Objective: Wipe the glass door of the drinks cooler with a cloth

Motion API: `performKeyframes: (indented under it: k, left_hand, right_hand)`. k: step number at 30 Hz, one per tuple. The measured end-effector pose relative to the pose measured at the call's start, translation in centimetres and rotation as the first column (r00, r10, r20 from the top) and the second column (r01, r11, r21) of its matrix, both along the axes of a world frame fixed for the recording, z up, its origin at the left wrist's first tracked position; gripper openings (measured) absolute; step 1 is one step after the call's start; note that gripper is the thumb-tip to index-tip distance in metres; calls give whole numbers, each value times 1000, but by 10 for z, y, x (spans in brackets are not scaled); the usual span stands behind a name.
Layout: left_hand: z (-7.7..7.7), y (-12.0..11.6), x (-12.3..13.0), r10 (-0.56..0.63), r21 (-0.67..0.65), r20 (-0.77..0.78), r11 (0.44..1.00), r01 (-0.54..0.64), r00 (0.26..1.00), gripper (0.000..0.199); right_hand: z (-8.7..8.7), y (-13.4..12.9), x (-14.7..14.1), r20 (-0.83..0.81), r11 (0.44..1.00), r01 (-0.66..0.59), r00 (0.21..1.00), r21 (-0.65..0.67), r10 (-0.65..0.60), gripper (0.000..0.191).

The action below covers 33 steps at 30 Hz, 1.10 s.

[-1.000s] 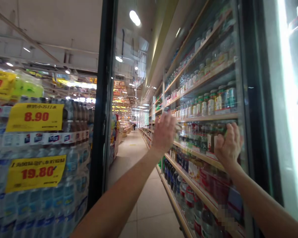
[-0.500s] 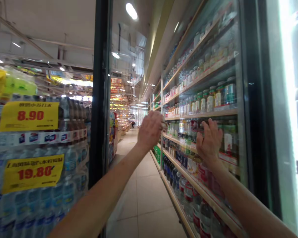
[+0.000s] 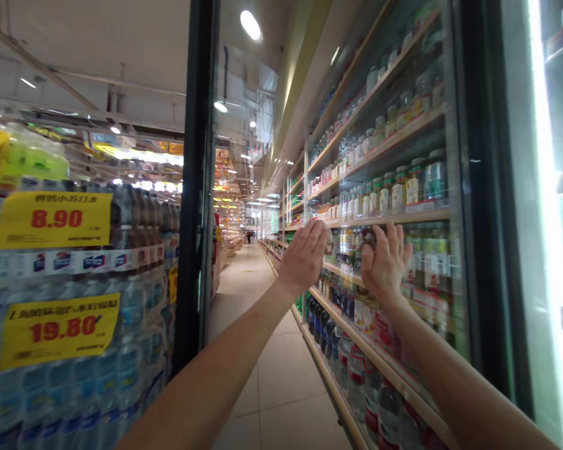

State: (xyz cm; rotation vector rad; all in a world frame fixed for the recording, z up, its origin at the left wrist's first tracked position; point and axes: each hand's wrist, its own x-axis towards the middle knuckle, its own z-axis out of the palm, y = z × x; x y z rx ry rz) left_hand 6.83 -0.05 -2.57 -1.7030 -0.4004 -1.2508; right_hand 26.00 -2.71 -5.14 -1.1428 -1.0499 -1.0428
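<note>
My left hand [image 3: 304,257] is raised at the glass door [image 3: 248,156], its fingers stretched out and lying close together. A small pale patch shows just past the fingertips; I cannot tell whether it is a thing or a reflection. To its right, my right hand [image 3: 385,261] is also up at the glass, fingers spread and holding nothing visible. Whether either palm touches the pane is hard to tell. Through or in the glass, rows of bottles [image 3: 398,192] show on shelves behind the hands.
A dark door frame [image 3: 197,187] stands left of the hands, another [image 3: 490,206] at the right. Packed water bottles [image 3: 82,375] with yellow price signs [image 3: 56,219] fill the left side. A bright light strip [image 3: 551,187] runs down the far right, and a tiled floor [image 3: 281,375] lies below.
My left hand has moved right and slightly down, closer to my right hand. My right hand has shifted slightly left. The left door frame sits a little further right in view.
</note>
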Motion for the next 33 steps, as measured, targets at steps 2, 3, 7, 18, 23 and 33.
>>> performKeyframes:
  k: [2, 3, 7, 18, 23, 33]
  left_hand:
    - [14, 5, -28, 2, 9, 105, 1000, -3, 994, 43]
    - [18, 7, -39, 3, 8, 201, 1000, -4, 980, 44]
    - [5, 4, -31, 52, -11, 255, 999, -51, 966, 47]
    - [29, 10, -72, 50, -22, 357, 999, -45, 933, 48]
    - [1, 4, -43, 49, -29, 112, 999, -46, 993, 51]
    - [35, 11, -112, 81, -75, 461, 996, -53, 884, 50]
  right_hand:
    - [0, 0, -2, 2, 1000, 22, 1000, 8, -22, 45]
    - [0, 1, -3, 14, 999, 36, 999, 4, -36, 46]
    - [0, 1, -5, 140, 994, 92, 987, -54, -84, 51]
    - [-2, 0, -4, 162, 993, 100, 983, -67, -89, 52]
    - [-1, -2, -4, 172, 991, 96, 982, -94, -79, 53]
    - [-1, -3, -6, 155, 987, 118, 983, -111, -100, 50]
